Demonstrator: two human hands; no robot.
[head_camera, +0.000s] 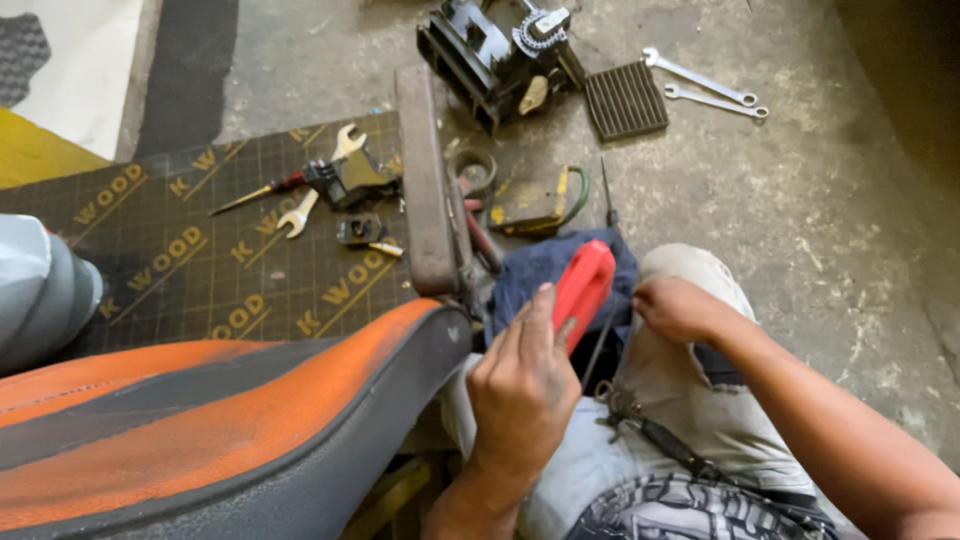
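At centre frame, the left hand (522, 385) wraps its fingers around a red plastic part (583, 290) over the lap. Just right, the right hand (678, 308) is curled closed near a dark blue cloth (535, 268); what it grips cannot be told.

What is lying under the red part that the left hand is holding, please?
A dark blue cloth lies under the red part, over the lap. Whatever the cloth covers is hidden.

Bare forearms, light grey trousers (690, 400), black-and-white patterned shirt hem (690, 512), no gloves
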